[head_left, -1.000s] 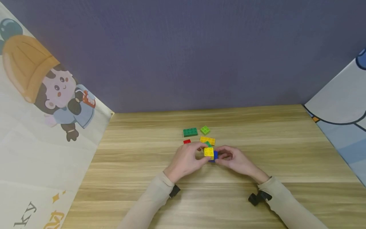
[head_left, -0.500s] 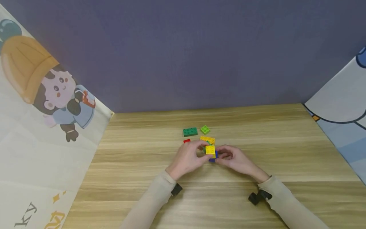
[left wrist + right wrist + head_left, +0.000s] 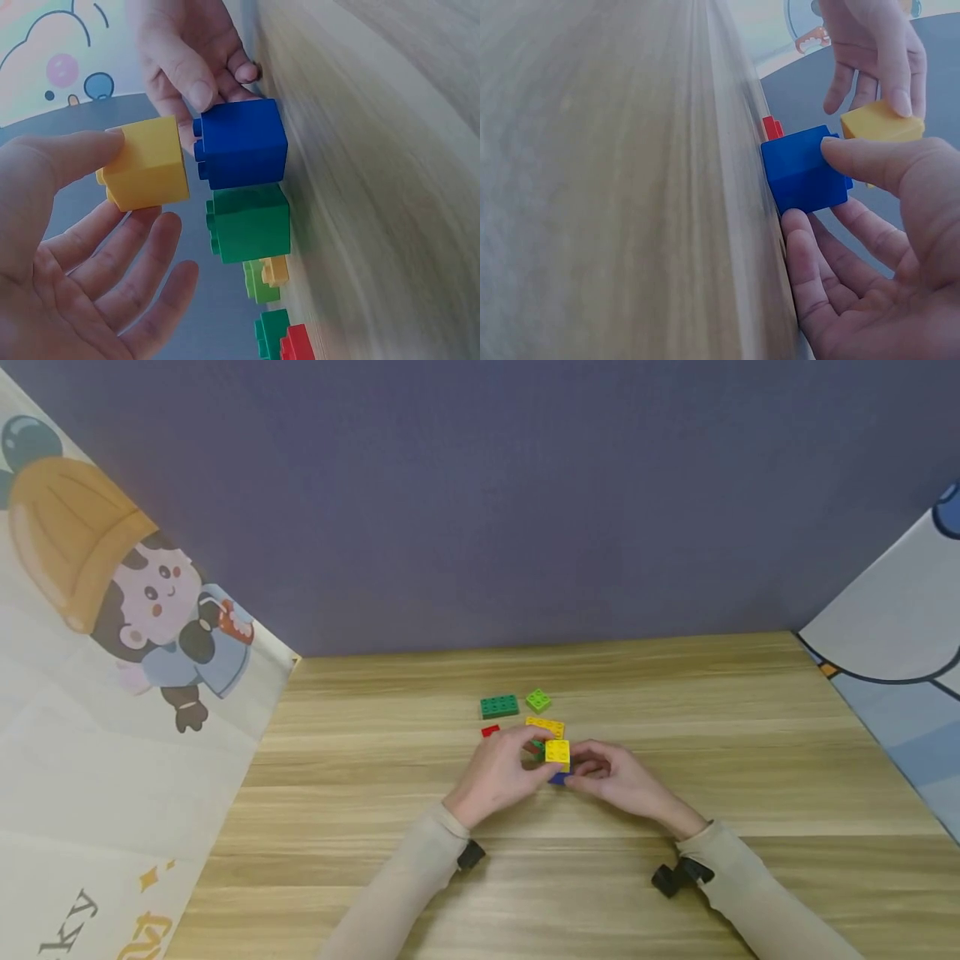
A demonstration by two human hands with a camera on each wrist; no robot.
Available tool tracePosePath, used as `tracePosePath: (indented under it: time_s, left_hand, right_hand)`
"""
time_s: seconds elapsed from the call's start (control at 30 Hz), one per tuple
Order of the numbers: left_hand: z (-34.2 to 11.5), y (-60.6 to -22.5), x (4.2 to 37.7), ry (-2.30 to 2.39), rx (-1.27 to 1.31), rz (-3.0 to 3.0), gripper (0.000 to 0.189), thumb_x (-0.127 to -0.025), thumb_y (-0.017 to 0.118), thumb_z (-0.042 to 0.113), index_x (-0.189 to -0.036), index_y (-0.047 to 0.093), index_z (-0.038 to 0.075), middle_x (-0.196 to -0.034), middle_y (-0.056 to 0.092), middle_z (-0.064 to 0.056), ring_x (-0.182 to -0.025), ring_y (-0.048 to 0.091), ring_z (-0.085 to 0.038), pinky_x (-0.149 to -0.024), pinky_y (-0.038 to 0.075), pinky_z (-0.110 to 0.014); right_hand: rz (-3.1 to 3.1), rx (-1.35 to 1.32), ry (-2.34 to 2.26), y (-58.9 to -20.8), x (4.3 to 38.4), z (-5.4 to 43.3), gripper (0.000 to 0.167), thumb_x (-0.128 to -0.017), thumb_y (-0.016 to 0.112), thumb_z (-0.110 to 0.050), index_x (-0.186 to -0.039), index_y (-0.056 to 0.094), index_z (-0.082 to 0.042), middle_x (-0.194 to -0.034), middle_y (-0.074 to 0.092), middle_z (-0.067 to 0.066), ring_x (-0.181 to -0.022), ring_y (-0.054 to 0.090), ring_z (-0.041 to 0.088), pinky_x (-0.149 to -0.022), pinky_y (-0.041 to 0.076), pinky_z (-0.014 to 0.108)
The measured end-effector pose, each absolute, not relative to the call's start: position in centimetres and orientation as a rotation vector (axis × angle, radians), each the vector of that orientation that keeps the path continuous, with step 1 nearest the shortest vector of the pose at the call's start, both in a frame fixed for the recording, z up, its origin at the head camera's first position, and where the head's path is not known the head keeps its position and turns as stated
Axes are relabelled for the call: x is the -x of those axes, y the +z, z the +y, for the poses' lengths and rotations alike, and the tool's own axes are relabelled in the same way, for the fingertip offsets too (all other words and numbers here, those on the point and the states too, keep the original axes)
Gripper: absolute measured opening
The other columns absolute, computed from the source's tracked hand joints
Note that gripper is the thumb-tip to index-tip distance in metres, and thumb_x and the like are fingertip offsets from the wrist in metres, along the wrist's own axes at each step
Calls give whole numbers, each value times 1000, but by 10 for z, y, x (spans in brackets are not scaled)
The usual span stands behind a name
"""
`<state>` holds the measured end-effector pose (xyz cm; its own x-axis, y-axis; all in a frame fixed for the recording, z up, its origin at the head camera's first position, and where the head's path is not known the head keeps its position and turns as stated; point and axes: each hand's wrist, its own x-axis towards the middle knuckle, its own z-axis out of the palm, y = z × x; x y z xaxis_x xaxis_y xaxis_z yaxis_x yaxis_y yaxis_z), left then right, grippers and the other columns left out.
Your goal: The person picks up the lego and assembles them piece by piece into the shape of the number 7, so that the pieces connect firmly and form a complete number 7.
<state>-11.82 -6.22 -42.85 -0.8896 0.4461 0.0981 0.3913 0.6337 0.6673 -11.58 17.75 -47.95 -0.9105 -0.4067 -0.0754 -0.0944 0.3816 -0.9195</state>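
Observation:
My left hand (image 3: 497,778) pinches a square yellow building block (image 3: 557,750) between thumb and fingers. In the left wrist view, a narrow gap shows between the yellow block and the studs of a blue building block (image 3: 244,142). My right hand (image 3: 628,783) holds this blue block low at the wooden table, thumb on one side and fingers on the other. Right beside the blue block stands a green building block (image 3: 253,225), mostly hidden by my left hand and the yellow block in the head view.
Behind the hands lie a long yellow block (image 3: 545,727), a light green square block (image 3: 538,700) and a dark green block (image 3: 499,706). A red block (image 3: 491,731) peeks out past my left hand. A dark panel (image 3: 525,510) rises at the table's back edge.
My left hand has carried the yellow block a little to the right, so that it covers more of the blue block in the head view. The right hand stays in place.

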Motion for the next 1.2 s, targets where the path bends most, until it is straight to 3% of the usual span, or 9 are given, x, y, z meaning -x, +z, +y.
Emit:
tracePosePath:
  time_s: [0.4, 1.2]
  left_hand:
    - [-60, -434, 119, 1093, -726, 2785, 39, -97, 79, 37, -131, 74, 18, -131, 76, 1, -103, 74, -15, -86, 56, -25]
    - [-59, -437, 123, 1085, -752, 2769, 40, -99, 78, 35, -134, 73, 17, -129, 77, 0, -103, 74, -16, -85, 55, -23]
  right_hand:
    - [2352, 433, -1535, -479, 116, 177, 45, -97, 80, -22, -135, 66, -2, -125, 72, 15, -107, 69, 22, -88, 60, 23]
    - [2348, 430, -1538, -480, 117, 178, 45, -97, 80, -20, -135, 66, -1, -125, 71, 16, -107, 69, 22, -86, 60, 23]
